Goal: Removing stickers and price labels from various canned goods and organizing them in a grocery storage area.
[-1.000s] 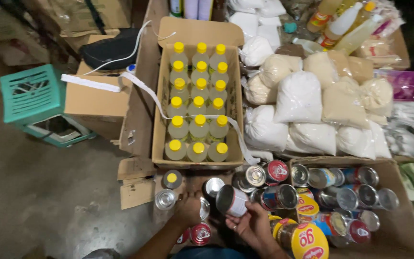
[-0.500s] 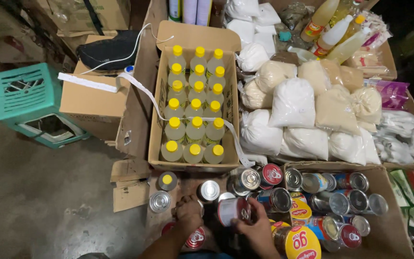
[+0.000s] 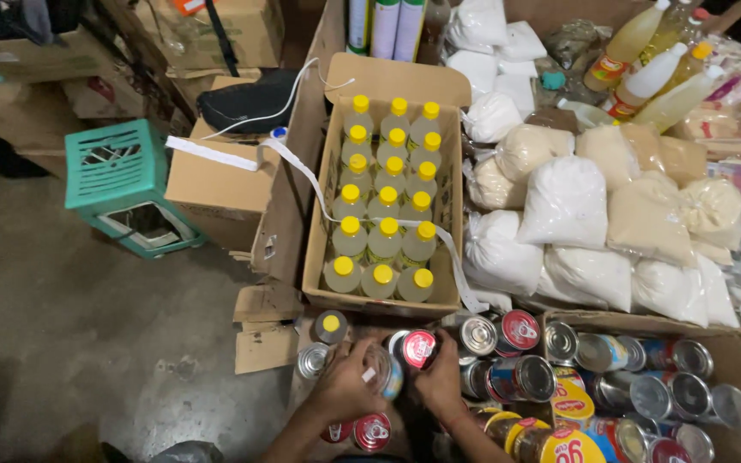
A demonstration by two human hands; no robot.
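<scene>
Left hand [image 3: 345,387] wrapped around a silver can [image 3: 385,370]; right hand [image 3: 441,381] clamped on a red-lidded can [image 3: 418,349], touching it. Few cans stand loose near the hands; most remain packed in the can box [image 3: 731,343] to the right. Bottle carton [image 3: 323,214] just beyond crowds the reach; flour bags [image 3: 568,201] farther right.

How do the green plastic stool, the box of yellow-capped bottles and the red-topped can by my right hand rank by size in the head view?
1. Box of yellow-capped bottles, largest.
2. Green plastic stool, clearly smaller.
3. Red-topped can, smallest, though it sits nearest the camera, by the right hand.
</scene>
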